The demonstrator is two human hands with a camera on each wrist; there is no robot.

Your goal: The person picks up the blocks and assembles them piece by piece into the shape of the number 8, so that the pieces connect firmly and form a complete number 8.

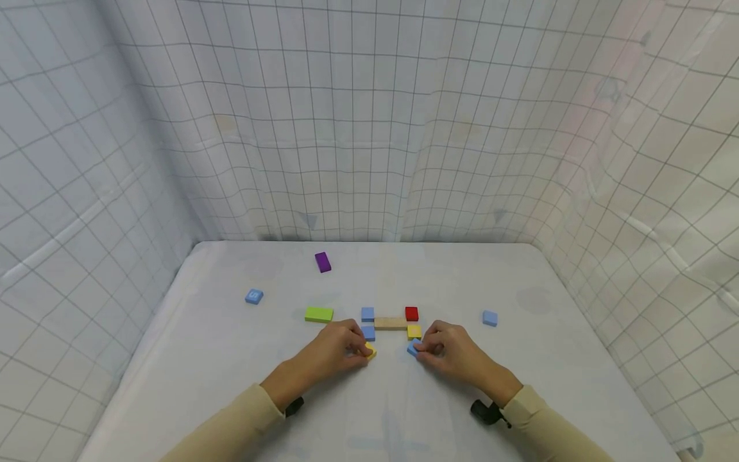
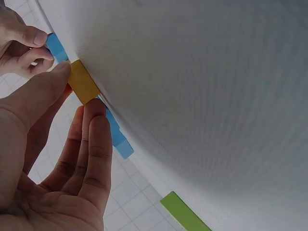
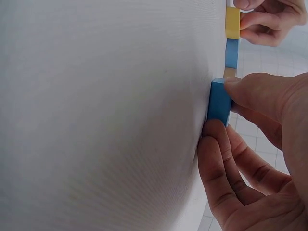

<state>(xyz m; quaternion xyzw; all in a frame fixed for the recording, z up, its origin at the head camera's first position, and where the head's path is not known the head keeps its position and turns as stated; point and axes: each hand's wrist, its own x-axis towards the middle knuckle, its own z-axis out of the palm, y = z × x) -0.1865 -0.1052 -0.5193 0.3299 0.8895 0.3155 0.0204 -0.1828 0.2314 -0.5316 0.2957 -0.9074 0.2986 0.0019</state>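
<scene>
Between thumb and fingers my left hand (image 1: pixel 339 348) pinches a yellow block (image 2: pixel 83 83), low over the white table, just in front of a blue block (image 1: pixel 368 333). My right hand (image 1: pixel 453 351) pinches another blue block (image 3: pixel 219 102) close to the tabletop, in front of a yellow square block (image 1: pixel 414 332). A long wooden block (image 1: pixel 390 324) lies crosswise beyond both hands. At its left end sits a second blue block (image 1: pixel 367 314) behind the first; at its right end a red block (image 1: pixel 412 313) sits behind the yellow square.
Left of the arrangement lies a green block (image 1: pixel 319 314). Farther off are a blue block with a marking (image 1: pixel 254 296) and a purple block (image 1: pixel 323 262). A blue block (image 1: pixel 490 318) lies to the right. Gridded white curtains (image 1: pixel 369 128) surround the table (image 1: pixel 369 423).
</scene>
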